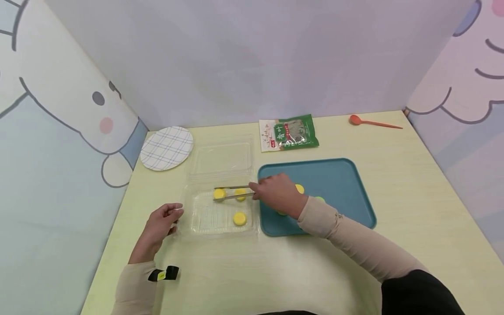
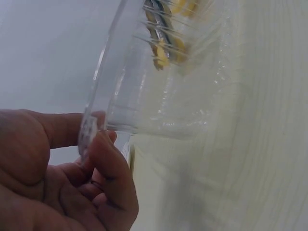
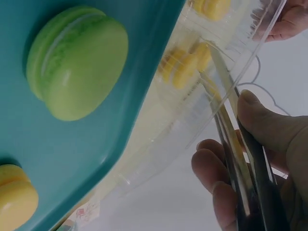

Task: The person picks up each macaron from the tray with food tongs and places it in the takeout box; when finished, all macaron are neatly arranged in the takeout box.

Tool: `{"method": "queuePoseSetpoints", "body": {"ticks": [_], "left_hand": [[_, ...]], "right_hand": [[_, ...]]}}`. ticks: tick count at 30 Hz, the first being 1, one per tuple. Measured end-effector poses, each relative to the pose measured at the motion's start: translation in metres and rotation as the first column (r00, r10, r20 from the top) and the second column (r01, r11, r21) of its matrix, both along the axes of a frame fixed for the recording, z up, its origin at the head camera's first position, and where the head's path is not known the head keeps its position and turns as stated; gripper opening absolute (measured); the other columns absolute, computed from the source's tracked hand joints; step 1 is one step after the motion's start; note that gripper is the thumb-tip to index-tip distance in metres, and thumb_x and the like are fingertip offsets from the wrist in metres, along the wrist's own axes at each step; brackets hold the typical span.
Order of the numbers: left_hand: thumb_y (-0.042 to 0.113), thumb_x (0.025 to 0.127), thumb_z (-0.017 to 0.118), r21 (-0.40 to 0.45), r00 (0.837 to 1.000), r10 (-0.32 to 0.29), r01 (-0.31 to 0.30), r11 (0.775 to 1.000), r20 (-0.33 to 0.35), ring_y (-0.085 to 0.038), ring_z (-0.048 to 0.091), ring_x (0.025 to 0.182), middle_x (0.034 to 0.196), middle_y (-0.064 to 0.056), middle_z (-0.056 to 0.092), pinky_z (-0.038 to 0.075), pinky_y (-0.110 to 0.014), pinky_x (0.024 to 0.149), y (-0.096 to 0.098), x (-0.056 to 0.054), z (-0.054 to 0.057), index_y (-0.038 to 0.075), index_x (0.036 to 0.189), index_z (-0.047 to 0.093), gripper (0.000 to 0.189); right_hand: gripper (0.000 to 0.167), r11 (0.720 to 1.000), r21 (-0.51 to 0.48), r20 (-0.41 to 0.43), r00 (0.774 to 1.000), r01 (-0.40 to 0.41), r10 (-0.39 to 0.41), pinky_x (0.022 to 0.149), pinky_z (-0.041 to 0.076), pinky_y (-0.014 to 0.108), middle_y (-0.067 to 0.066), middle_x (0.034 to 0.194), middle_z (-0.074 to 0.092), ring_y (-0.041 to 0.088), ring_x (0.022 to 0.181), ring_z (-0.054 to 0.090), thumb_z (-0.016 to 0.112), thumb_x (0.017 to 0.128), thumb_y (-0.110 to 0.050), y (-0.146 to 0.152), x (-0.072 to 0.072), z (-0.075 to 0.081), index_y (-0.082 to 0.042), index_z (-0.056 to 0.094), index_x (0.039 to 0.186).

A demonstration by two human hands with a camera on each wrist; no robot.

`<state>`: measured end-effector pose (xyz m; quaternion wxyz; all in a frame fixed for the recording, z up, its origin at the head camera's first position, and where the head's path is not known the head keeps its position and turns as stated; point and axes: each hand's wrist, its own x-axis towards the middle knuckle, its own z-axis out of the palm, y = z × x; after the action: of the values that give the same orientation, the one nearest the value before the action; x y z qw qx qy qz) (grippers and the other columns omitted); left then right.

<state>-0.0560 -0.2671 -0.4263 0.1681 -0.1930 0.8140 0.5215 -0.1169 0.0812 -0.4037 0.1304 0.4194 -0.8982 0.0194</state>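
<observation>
My left hand [image 1: 159, 221] pinches the left rim of a clear plastic box [image 1: 208, 218], with thumb and fingers on the edge [image 2: 89, 127]. In my right hand [image 1: 279, 192] is a pair of metal tongs [image 1: 232, 197], reaching left into the box. The tongs' tips lie on either side of a yellow macaron [image 1: 219, 194] at the box's back. Two more yellow macarons are in the box, one [image 1: 240, 195] between the tongs' arms and one [image 1: 239, 218] nearer the front. On the blue-green tray [image 1: 334, 175], the right wrist view shows a green macaron [image 3: 77, 62] and a yellow macaron [image 3: 17, 199].
The box's clear lid [image 1: 222, 157] lies folded open behind it. At the back left is a checked plate [image 1: 167, 148]. A green and white packet [image 1: 289, 133] lies behind the tray, and an orange-red spoon [image 1: 356, 120] at the back right. Printed walls surround the table.
</observation>
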Motion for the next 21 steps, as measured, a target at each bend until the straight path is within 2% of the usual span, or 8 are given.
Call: {"method": "queuePoseSetpoints", "body": {"ticks": [7, 13, 21], "left_hand": [[0.026, 0.105, 0.057, 0.008, 1.000, 0.002, -0.002, 1.000, -0.006, -0.022, 0.053, 0.092, 0.101, -0.007, 0.055, 0.049, -0.029, 0.071, 0.0000, -0.0001, 0.0002, -0.001, 0.138, 0.050, 0.043], [0.026, 0.105, 0.057, 0.004, 1.000, 0.006, -0.006, 1.000, 0.000, -0.022, 0.053, 0.093, 0.103, -0.007, 0.055, 0.049, -0.029, 0.071, 0.0004, -0.0002, -0.0005, 0.000, 0.139, 0.050, 0.043], [0.026, 0.105, 0.057, 0.004, 1.000, 0.002, -0.002, 1.000, -0.004, -0.022, 0.053, 0.094, 0.103, -0.007, 0.056, 0.049, -0.029, 0.071, -0.0007, 0.0003, -0.0003, 0.000, 0.139, 0.050, 0.044]], "right_hand": [[0.021, 1.000, -0.024, 0.031, 1.000, -0.003, 0.004, 0.040, 0.036, 0.027, -0.001, 0.075, 0.069, 0.015, 0.056, 0.061, 0.077, 0.090, -0.035, -0.0003, 0.0003, -0.0053, -0.020, 0.070, 0.103], [0.022, 1.000, -0.023, 0.020, 1.000, -0.003, 0.003, 0.043, 0.042, 0.028, -0.001, 0.077, 0.071, 0.016, 0.059, 0.063, 0.078, 0.089, -0.034, -0.0004, 0.0003, -0.0057, -0.019, 0.070, 0.102], [0.026, 1.000, -0.017, -0.004, 1.000, -0.003, 0.003, 0.044, 0.043, 0.028, -0.001, 0.077, 0.070, 0.015, 0.060, 0.063, 0.080, 0.087, -0.035, 0.0007, 0.0004, -0.0059, -0.018, 0.070, 0.105]]}}
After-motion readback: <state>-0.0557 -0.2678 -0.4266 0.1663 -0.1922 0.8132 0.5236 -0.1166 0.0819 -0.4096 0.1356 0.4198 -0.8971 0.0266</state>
